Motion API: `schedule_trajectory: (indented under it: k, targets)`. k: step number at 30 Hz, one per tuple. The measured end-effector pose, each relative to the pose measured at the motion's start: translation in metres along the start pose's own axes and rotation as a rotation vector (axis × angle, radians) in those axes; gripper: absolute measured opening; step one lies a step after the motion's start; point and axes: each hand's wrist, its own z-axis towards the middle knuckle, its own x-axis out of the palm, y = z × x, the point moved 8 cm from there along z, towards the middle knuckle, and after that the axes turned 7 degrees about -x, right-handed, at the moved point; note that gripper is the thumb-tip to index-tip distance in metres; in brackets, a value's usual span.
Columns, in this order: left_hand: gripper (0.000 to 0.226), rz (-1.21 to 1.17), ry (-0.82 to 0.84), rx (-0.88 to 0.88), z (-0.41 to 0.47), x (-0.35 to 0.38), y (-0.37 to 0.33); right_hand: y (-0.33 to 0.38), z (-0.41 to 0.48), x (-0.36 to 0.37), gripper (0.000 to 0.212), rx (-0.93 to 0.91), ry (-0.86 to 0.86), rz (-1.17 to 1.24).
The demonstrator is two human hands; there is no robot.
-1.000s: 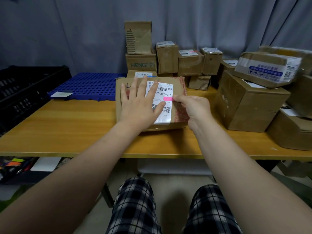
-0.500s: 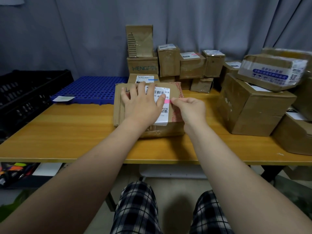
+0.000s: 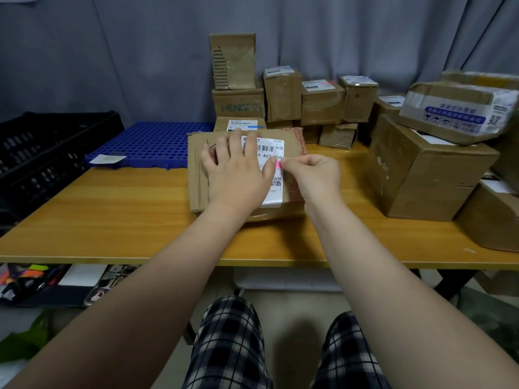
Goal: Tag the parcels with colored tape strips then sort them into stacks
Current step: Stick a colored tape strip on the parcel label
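Partly hidden by fingertips [image 3: 285,163], a small pink tape strip [image 3: 278,164] lies on the white shipping label [image 3: 276,192] of a flat brown cardboard parcel [image 3: 199,175] on the wooden bench [image 3: 112,214]. Left grip [image 3: 238,172] presses flat, fingers straight; right grip [image 3: 311,175] pinches the strip.

This looks like a small parcel sorting room. Brown cardboard boxes [image 3: 415,175] with shipping labels are piled on the wooden counter [image 3: 112,220] from 12 to 3 o'clock. A blue plastic pallet [image 3: 151,141] sits at 10 o'clock, beside a black crate [image 3: 42,153]. A grey curtain [image 3: 140,51] hangs behind.
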Motion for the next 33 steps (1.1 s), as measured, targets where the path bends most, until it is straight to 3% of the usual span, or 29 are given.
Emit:
schedule_trajectory:
  k: [4, 8, 13, 19, 23, 27, 30, 33]
  targets:
    - [0.055, -0.015, -0.013, 0.005, -0.002, 0.000, 0.002, 0.006, 0.001, -0.002, 0.035, -0.159, -0.030, -0.198]
    - [0.055, -0.016, 0.012, 0.019, -0.002, 0.000, 0.004, -0.001, 0.004, -0.006, 0.028, -0.173, -0.060, -0.203]
    - [0.063, -0.050, 0.130, -0.210, 0.006, 0.003, 0.046, -0.007, 0.008, -0.008, 0.021, -0.165, -0.081, -0.130]
    - [0.065, -0.489, 0.331, -0.384, 0.000, 0.011, 0.082, -0.014, 0.008, -0.007, 0.012, -0.138, -0.014, -0.043]
    - [0.057, -0.665, 0.169, -0.341, 0.008, -0.019, 0.078, 0.012, 0.006, -0.008, 0.024, -0.252, 0.004, 0.035]
    - [0.048, -0.782, -0.037, -0.242, 0.048, -0.061, 0.066, 0.068, 0.031, -0.003, 0.045, -0.450, -0.048, -0.070]
    - [0.044, -0.819, -0.039, -0.192, 0.095, -0.059, 0.062, 0.092, 0.065, 0.020, 0.062, -0.477, 0.019, -0.127]
    - [0.045, -0.789, 0.083, -0.223, 0.140, -0.034, 0.064, 0.103, 0.098, 0.048, 0.068, -0.526, 0.113, -0.182]
